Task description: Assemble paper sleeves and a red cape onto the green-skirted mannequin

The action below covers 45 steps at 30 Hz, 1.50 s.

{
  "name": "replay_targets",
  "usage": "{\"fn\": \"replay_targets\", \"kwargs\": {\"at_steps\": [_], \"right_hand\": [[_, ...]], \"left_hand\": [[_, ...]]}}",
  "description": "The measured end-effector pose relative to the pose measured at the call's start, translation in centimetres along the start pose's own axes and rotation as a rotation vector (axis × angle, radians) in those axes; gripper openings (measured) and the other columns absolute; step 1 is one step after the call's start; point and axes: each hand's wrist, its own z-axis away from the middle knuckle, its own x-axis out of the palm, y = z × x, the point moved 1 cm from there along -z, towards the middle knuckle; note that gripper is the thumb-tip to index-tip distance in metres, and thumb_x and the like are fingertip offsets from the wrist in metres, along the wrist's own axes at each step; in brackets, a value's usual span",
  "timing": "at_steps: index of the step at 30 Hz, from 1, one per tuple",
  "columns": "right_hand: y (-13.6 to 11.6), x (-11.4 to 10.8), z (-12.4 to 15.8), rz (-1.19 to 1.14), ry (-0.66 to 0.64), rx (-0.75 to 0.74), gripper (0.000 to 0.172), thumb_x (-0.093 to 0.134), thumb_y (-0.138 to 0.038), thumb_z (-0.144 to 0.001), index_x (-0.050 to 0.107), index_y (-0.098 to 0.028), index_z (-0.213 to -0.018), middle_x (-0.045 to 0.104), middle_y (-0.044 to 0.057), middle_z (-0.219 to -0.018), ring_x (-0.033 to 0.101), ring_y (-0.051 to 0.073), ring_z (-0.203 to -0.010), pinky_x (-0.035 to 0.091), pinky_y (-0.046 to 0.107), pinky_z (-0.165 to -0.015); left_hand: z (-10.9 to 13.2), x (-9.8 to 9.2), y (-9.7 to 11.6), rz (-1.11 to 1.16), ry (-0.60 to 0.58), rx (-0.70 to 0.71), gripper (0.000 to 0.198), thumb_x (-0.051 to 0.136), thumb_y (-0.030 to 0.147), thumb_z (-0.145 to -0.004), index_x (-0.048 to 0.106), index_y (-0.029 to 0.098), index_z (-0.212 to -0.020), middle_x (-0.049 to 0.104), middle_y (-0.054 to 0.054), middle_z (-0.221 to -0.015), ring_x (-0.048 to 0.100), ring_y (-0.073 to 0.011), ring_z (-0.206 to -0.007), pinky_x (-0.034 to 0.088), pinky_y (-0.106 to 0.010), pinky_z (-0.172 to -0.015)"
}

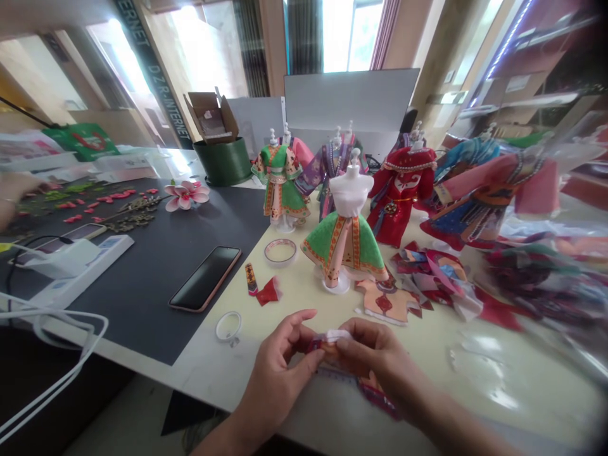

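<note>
Near the front edge of the table, my left hand [287, 364] and my right hand [375, 351] pinch a small piece of doll clothing [335, 342] between thumbs and fingers. It shows orange, dark purple-red and white, and part of it hangs below my right hand. Just beyond stands a white doll mannequin [351, 196] wearing a green skirt [327, 234] with orange trim. A peach cloth cutout [386, 303] with a dark red motif lies past my right hand. A roll of tape [228, 327] rests left of my left hand.
Dressed mannequins, one in a red gown [401, 212], line the back. Fabric scraps [441, 278] lie at right. Leftward are a phone [206, 278], a red scrap [269, 291], a power strip [90, 272], white cables [57, 367] and another person's hand [21, 193].
</note>
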Motion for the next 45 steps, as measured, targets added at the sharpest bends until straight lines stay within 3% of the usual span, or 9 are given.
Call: {"fn": "replay_targets", "kwargs": {"at_steps": [15,22,39,42,45], "right_hand": [[-0.12,0.14,0.01,-0.038,0.001,-0.001,0.036,0.069,-0.053,-0.070,0.067,-0.018,-0.078,0.062,0.000,-0.058,0.055,0.014,-0.055,0.041,0.025,-0.054],[-0.12,0.33,-0.13,-0.095,-0.020,0.027,0.035,0.070,-0.052,-0.069,0.065,-0.018,-0.077,0.063,0.000,-0.060,0.052,0.011,-0.050,0.037,0.022,-0.048],[-0.20,0.28,-0.05,-0.101,-0.022,0.000,0.028,0.067,-0.045,-0.072,0.064,-0.018,-0.078,0.064,0.000,-0.060,0.053,0.011,-0.049,0.036,0.022,-0.048],[-0.25,0.31,-0.06,-0.086,-0.032,-0.002,0.028,0.066,-0.046,-0.074,0.063,-0.018,-0.077,0.064,0.000,-0.061,0.053,0.011,-0.050,0.036,0.021,-0.048],[-0.46,0.29,0.01,-0.050,0.003,-0.020,0.029,0.066,-0.047,-0.074,0.064,-0.018,-0.076,0.064,0.000,-0.062,0.055,0.012,-0.054,0.039,0.021,-0.051]], "left_hand": [[0.25,0.19,0.22,0.042,0.113,-0.044,0.043,0.065,0.028,-0.078,0.050,0.021,-0.117,0.058,0.003,-0.082,0.058,-0.0119,-0.075,0.048,-0.023,-0.070],[0.27,0.36,0.19,0.073,0.117,-0.073,0.042,0.066,0.030,-0.077,0.051,0.020,-0.115,0.059,0.002,-0.082,0.059,-0.0122,-0.076,0.048,-0.023,-0.070],[0.32,0.33,-0.08,-0.019,0.112,-0.066,0.042,0.064,0.035,-0.079,0.052,0.020,-0.115,0.061,-0.001,-0.088,0.061,-0.0147,-0.080,0.050,-0.025,-0.073],[0.28,0.11,-0.57,-0.123,0.149,0.010,0.039,0.061,0.034,-0.081,0.051,0.021,-0.116,0.062,-0.003,-0.095,0.061,-0.0173,-0.088,0.050,-0.030,-0.078],[0.46,-0.08,-0.65,-0.375,0.311,0.341,0.030,0.061,0.024,-0.082,0.054,0.023,-0.112,0.059,-0.005,-0.108,0.056,-0.0198,-0.103,0.047,-0.033,-0.087]]}}
